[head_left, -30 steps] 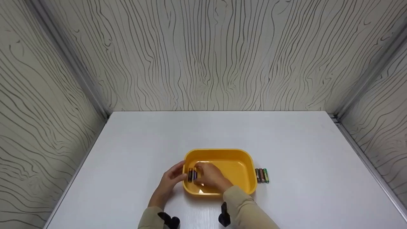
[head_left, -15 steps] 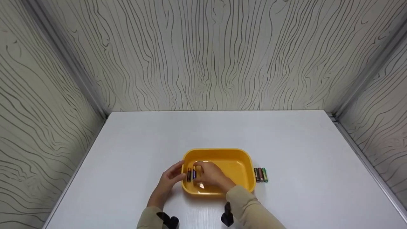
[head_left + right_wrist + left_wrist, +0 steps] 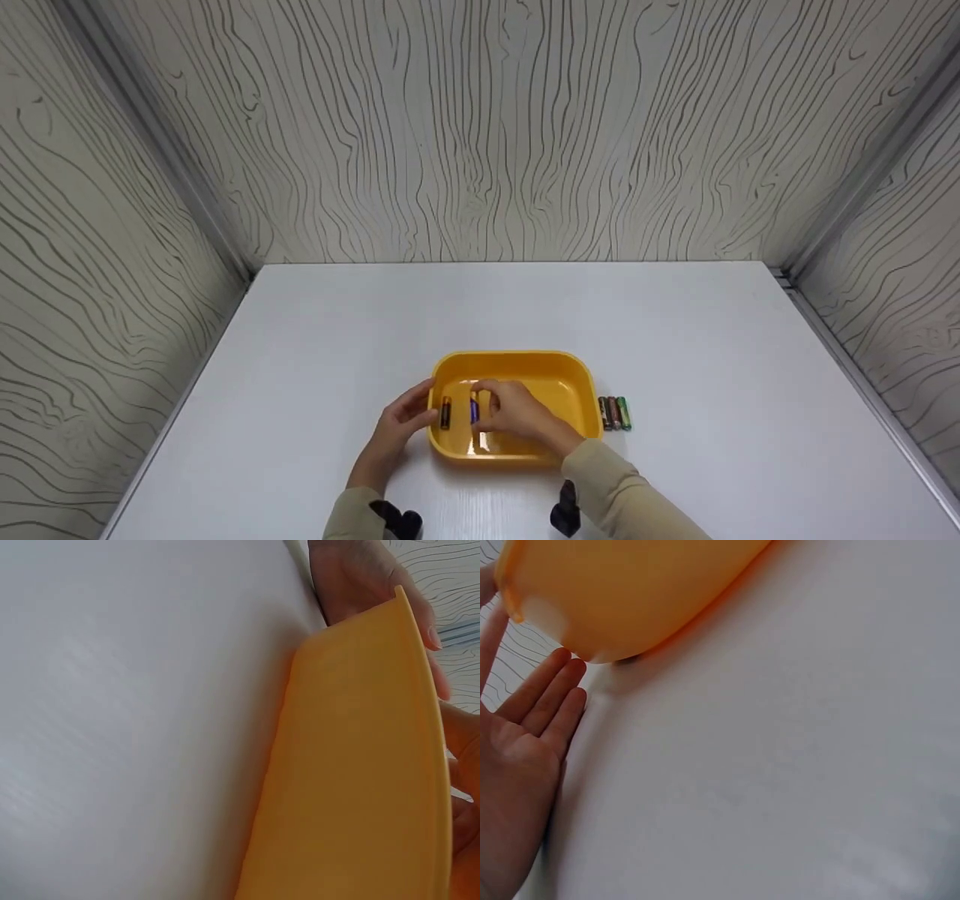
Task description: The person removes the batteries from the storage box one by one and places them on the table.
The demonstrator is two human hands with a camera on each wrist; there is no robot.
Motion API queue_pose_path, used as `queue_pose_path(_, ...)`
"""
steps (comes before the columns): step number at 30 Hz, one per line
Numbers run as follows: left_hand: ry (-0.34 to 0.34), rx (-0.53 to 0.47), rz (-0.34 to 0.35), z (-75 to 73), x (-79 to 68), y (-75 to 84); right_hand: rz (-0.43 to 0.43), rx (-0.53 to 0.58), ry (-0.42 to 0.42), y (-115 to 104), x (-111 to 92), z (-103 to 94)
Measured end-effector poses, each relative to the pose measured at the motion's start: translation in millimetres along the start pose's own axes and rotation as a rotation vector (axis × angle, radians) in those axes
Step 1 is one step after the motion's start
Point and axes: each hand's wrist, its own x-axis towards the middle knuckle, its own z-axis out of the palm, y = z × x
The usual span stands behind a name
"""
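Note:
A yellow plastic tray (image 3: 517, 457) stands on the white table. Inside it, my right hand (image 3: 517, 411) pinches a blue battery with an orange end (image 3: 475, 412), thumb at its near end and a finger at its far end. Close to the tray's left wall lies a black battery with an orange end (image 3: 445, 413). My left hand (image 3: 401, 421) rests against the tray's left side, its thumb at the rim; in the left wrist view, the left hand (image 3: 525, 757) has three straight fingers at the outer wall. The tray wall (image 3: 345, 765) hides the batteries from the right wrist view.
Three batteries stand side by side just outside the tray's right wall: a black one (image 3: 604, 413), a brown one (image 3: 614, 413) and a green one (image 3: 625, 413). Wood-grain patterned panels (image 3: 480, 135) rise behind the table (image 3: 337, 322) and on both sides.
My right hand has moved right within the tray, taking the blue battery away from the black one. The left hand and the tray stay about where they were.

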Motion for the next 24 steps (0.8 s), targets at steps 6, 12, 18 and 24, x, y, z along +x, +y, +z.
queue_pose_path(6,0.006,0.008,-0.016,-0.4,-0.2,0.7,-0.048,0.016,0.018,4.7,-11.3,-11.6)
queue_pose_path(12,0.012,0.012,-0.031,-2.5,0.0,-0.2,-0.038,0.023,0.010,8.4,-20.2,-19.8)
queue_pose_path(18,0.022,0.022,-0.034,-2.3,-0.5,0.0,-0.045,0.031,0.021,9.9,-26.9,-27.3)
queue_pose_path(24,0.025,0.013,-0.048,0.4,-0.9,0.8,-0.074,0.035,0.034,13.2,-36.0,-35.7)
